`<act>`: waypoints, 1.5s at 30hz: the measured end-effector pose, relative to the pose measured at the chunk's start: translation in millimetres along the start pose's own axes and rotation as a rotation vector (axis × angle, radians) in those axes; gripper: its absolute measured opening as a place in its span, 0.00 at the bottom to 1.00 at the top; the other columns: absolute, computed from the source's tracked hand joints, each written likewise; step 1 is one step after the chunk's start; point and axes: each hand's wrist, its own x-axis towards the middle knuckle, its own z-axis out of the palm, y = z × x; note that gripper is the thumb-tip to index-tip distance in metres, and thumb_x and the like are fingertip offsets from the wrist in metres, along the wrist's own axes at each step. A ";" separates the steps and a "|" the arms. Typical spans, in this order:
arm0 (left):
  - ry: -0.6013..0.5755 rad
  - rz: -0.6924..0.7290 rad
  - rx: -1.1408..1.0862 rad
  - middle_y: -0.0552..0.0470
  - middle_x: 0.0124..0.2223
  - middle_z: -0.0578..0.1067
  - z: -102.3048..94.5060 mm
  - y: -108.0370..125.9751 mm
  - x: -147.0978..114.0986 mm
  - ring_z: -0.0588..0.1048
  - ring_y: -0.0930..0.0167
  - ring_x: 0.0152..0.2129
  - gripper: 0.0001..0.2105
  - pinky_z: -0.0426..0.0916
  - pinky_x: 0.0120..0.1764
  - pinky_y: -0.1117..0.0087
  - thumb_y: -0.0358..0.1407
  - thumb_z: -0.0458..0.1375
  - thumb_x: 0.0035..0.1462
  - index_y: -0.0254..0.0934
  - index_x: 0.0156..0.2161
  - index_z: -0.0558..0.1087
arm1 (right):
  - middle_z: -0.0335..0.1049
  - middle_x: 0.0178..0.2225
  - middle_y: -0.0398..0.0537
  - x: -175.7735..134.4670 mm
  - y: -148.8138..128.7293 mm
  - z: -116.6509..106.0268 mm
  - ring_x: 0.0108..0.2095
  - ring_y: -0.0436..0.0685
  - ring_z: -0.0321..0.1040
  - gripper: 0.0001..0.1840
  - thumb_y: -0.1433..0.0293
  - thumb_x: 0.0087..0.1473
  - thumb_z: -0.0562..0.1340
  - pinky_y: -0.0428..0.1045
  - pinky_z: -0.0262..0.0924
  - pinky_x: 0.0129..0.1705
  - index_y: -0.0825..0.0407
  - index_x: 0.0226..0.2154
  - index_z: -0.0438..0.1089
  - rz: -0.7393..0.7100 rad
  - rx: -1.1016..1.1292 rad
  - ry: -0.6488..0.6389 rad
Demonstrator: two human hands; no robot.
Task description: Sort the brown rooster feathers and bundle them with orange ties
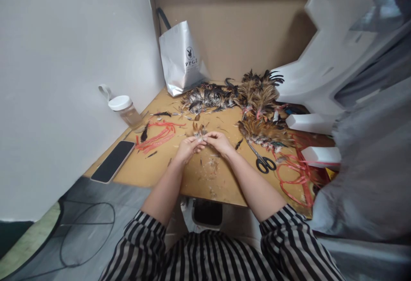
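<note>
My left hand and my right hand meet over the middle of the tan tabletop, both with closed fingers. Between them they pinch a small bunch of brown feathers, its tips fanning away from me. The quill ends are hidden behind the fingers. To the right lies a bundle of brown feathers, with black-handled scissors partly under its edge. Behind it is a pile of long brown and black feathers. Loose dark and grey feathers heap at the back.
Red ribbon strips lie left of my hands; more red ribbon tangles at right. A phone and a lidded drink jar stand along the left edge. A silver bag leans at the back. White machine-like casing borders the right.
</note>
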 end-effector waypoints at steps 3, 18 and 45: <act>-0.004 -0.002 -0.009 0.48 0.29 0.76 0.4 0.5 0.4 0.71 0.79 0.20 0.12 0.60 0.22 0.80 0.37 0.63 0.42 0.30 0.31 0.73 | 0.69 0.23 0.43 2.2 4.6 1.4 0.24 0.47 0.62 0.10 0.65 0.38 0.64 0.45 0.56 0.31 0.55 0.25 0.70 -0.088 -0.087 0.016; -0.043 0.024 0.112 0.50 0.24 0.73 2.1 -0.2 -1.3 0.68 0.79 0.18 0.09 0.61 0.23 0.77 0.36 0.61 0.43 0.31 0.27 0.73 | 0.62 0.16 0.37 2.9 3.6 -0.1 0.18 0.45 0.55 0.12 0.64 0.36 0.65 0.43 0.50 0.24 0.55 0.21 0.65 -0.017 -0.001 0.033; 0.147 0.051 -0.110 0.52 0.24 0.73 -2.0 6.8 0.9 0.66 0.81 0.17 0.11 0.58 0.22 0.79 0.36 0.64 0.38 0.30 0.28 0.71 | 0.68 0.18 0.47 -11.0 -19.2 -18.9 0.21 0.50 0.58 0.05 0.72 0.38 0.61 0.46 0.45 0.24 0.51 0.16 0.70 -0.068 -1.144 -0.022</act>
